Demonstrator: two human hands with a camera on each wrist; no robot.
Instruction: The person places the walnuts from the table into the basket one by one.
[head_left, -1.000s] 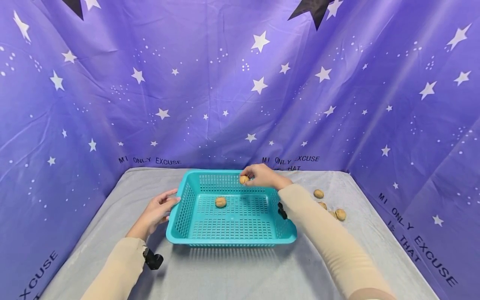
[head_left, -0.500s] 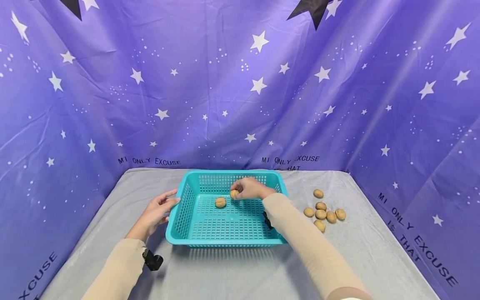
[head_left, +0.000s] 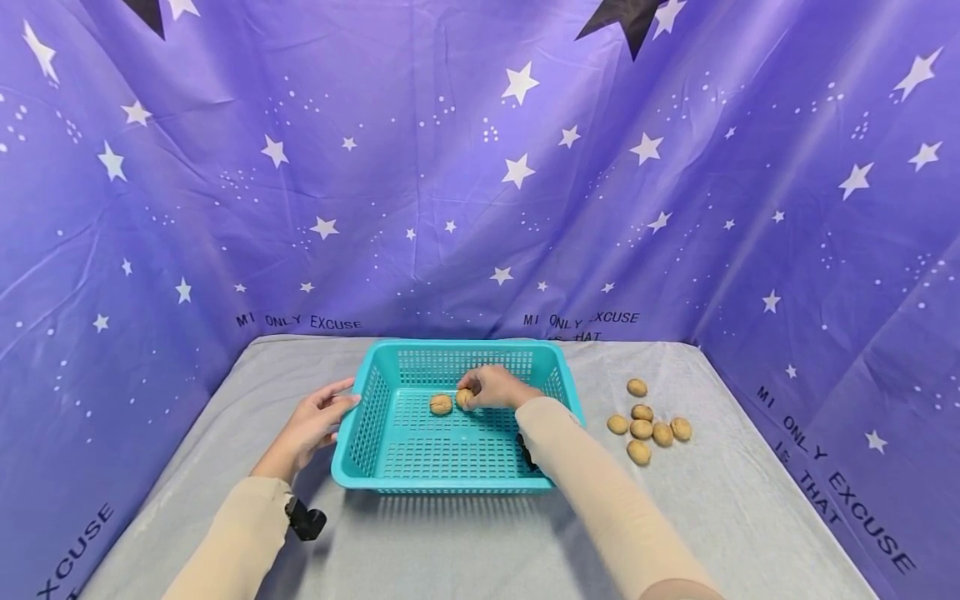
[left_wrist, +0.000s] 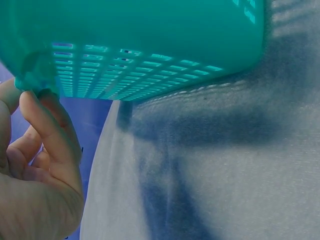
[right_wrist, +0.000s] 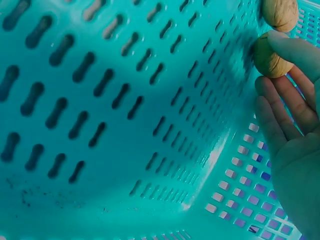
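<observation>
The walnut point(right_wrist: 267, 60) pinched in the right hand point(head_left: 495, 387) is tan and roundish, with a wrinkled shell and a darker seam; it sits low inside the turquoise plastic basket point(head_left: 463, 483), just beside a 2nd walnut point(head_left: 440, 405) of similar colour. The right hand reaches in over the basket's right side, thumb on top of the shell and fingers around its underside. The left hand point(head_left: 309, 425) pinches the basket's left rim between thumb and fingers. To the right, 7 loose walnuts point(head_left: 641, 428) lie on the grey cloth-covered counter point(head_left: 435, 550). In the head view the right hand covers part of its walnut, and whether that shell touches the basket floor is hard to tell. The left wrist view cuts the left hand off at its edge; the right wrist view crops the 2nd walnut at the top.
</observation>
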